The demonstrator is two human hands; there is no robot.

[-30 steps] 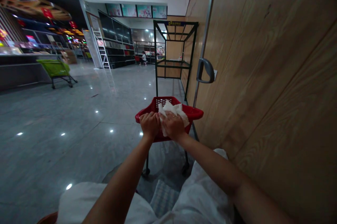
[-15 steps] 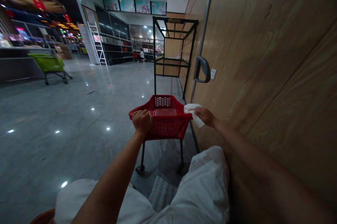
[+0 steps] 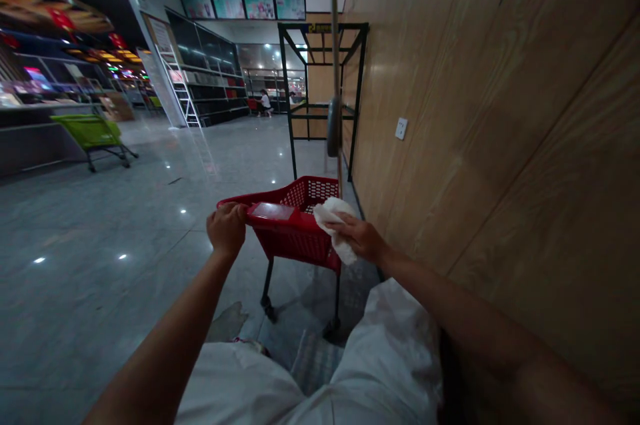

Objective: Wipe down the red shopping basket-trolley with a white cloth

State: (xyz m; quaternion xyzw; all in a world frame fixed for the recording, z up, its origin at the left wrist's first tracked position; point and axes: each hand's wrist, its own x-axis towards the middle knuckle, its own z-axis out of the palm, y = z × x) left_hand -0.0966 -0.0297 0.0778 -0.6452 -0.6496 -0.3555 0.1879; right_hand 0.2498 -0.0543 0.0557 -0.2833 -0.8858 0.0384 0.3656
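Note:
A small red shopping cart point(image 3: 293, 232) on dark legs with wheels stands right in front of me, turned at an angle. My left hand point(image 3: 227, 228) is closed round the cart's near left rim. My right hand point(image 3: 361, 238) grips a crumpled white cloth point(image 3: 334, 218) and presses it against the cart's right side. Both my forearms reach forward over my white-clad knees.
A wood-panelled wall point(image 3: 500, 118) runs close along my right, with a white socket point(image 3: 401, 128). A grey pole with a handle point(image 3: 333, 117) rises behind the cart. A dark metal rack point(image 3: 320, 85) stands further back. A green cart point(image 3: 90, 132) sits at far left on the glossy floor.
My right hand took the cloth out of the basket to the cart's right side. The cart has swung to an angle, and my left hand stays on its rim.

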